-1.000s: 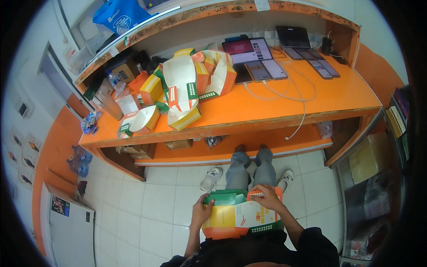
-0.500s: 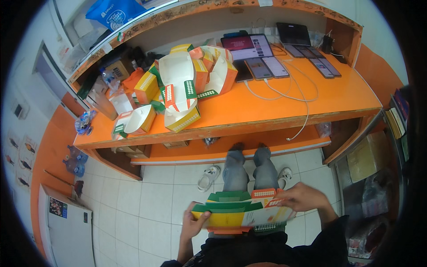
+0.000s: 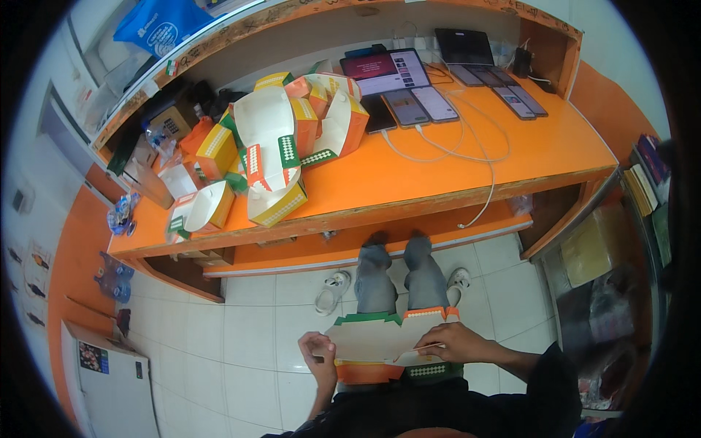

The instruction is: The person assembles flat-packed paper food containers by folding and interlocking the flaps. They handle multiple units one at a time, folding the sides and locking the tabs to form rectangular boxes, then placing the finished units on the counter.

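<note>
Down on the lap lies a flat cardboard box blank point(image 3: 380, 343), plain pale brown on its upturned face, with a green scalloped flap at the top left, an orange one at the top right, and orange and green patterned flaps along the near edge. It sits just in front of the knees, well short of the counter. The left hand point(image 3: 319, 355) curls around the blank's left edge, fingers closed on the card. The right hand point(image 3: 454, 342) lies on the right part of the sheet, fingers pressed together and bent over a raised fold there.

Ahead, the orange counter point(image 3: 438, 182) runs wide, its front edge well apart from the hands, with white tiled floor point(image 3: 255, 328) between. A heap of folded boxes point(image 3: 277, 153) crowds the counter's left half; a tablet point(image 3: 383, 71) and phones point(image 3: 420, 106) with trailing cables sit at the middle and right. A white fridge point(image 3: 109, 379) stands off to the left, far from the lap.
</note>
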`<state>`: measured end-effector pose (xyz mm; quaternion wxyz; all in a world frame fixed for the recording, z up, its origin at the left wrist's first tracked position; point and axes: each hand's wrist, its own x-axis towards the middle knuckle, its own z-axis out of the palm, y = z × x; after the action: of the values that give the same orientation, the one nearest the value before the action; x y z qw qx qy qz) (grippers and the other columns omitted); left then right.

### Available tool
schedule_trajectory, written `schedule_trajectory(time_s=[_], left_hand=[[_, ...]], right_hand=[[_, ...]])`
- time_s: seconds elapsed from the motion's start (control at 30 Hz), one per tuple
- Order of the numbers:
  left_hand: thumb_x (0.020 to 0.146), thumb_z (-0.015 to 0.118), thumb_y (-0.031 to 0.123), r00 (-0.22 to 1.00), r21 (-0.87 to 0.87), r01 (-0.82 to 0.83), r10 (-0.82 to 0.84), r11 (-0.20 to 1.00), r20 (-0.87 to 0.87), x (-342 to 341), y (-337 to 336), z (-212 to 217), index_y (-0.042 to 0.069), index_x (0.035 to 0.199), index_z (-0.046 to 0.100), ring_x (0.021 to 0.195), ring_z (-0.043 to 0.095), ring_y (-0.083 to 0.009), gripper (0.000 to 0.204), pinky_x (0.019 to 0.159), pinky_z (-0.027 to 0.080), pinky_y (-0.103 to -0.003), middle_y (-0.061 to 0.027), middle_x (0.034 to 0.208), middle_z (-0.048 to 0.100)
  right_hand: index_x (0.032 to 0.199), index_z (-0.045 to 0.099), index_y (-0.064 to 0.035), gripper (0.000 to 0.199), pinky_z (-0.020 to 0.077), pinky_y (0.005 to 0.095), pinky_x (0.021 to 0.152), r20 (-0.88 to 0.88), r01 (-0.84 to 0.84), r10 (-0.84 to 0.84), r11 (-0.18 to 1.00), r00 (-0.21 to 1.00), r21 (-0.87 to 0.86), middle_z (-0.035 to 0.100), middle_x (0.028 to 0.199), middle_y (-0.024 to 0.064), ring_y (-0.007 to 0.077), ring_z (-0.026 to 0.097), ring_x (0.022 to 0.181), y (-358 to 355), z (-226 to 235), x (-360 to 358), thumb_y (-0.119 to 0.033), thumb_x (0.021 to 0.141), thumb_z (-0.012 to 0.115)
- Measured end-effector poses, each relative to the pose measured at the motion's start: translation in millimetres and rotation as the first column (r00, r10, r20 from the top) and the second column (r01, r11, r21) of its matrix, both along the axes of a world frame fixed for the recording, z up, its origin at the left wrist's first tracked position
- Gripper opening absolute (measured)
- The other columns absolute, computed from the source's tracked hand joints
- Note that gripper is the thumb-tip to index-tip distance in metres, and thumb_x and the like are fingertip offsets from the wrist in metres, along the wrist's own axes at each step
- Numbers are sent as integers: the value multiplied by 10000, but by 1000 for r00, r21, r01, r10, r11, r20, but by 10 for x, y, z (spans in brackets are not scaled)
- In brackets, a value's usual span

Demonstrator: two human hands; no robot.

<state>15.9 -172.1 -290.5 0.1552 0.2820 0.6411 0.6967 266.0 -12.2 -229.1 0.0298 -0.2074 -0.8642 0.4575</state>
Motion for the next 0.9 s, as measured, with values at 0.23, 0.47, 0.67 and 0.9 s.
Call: schedule_trajectory(time_s=[0.23, 0.47, 0.67, 0.9], left_hand=[[772, 711, 105, 999, -239, 35, -43, 970, -31, 0, -109, -321, 82, 653, 391, 558, 366, -72, 342, 532, 337, -247, 11, 620, 406], [760, 721, 82, 997, -239, -75, 78, 968, 4, -246, 186, -576, 60, 868, 444, 792, 460, -128, 297, 704, 411, -273, -56, 858, 477], [767, 701, 53, 856, -162, 181, -74, 970, 511, -107, 823, -449, 97, 1312, 223, 1197, 396, -282, 726, 950, 391, -353, -179, 1278, 350], [785, 624, 34, 887, -525, 404, -461, 749, 25, -256, 1145, -544, -10, 1387, 186, 1169, 483, -417, 746, 978, 394, -386, -339, 1203, 496]], right_hand=[[1000, 635, -103, 292, 499, 353, 760, 266, -76, 163, 948, 950, -309, 681, 929, 88, 242, 651, 876, -31, -401, -34, -341, 831, 638], [996, 631, -63, 299, 468, 278, 723, 283, 91, 73, 846, 956, -526, 667, 877, 38, 135, 617, 797, -100, -931, -239, -303, 824, 681], [948, 609, -2, 231, 460, 249, 728, 181, 434, -474, 504, 862, -747, 643, 849, 51, 107, 591, 802, -535, -1163, -778, -137, 795, 717], [1043, 566, 25, 297, 505, 281, 786, 13, 381, -648, 432, 762, -817, 626, 946, 113, 168, 625, 856, -733, -1188, -1289, -102, 800, 680]])
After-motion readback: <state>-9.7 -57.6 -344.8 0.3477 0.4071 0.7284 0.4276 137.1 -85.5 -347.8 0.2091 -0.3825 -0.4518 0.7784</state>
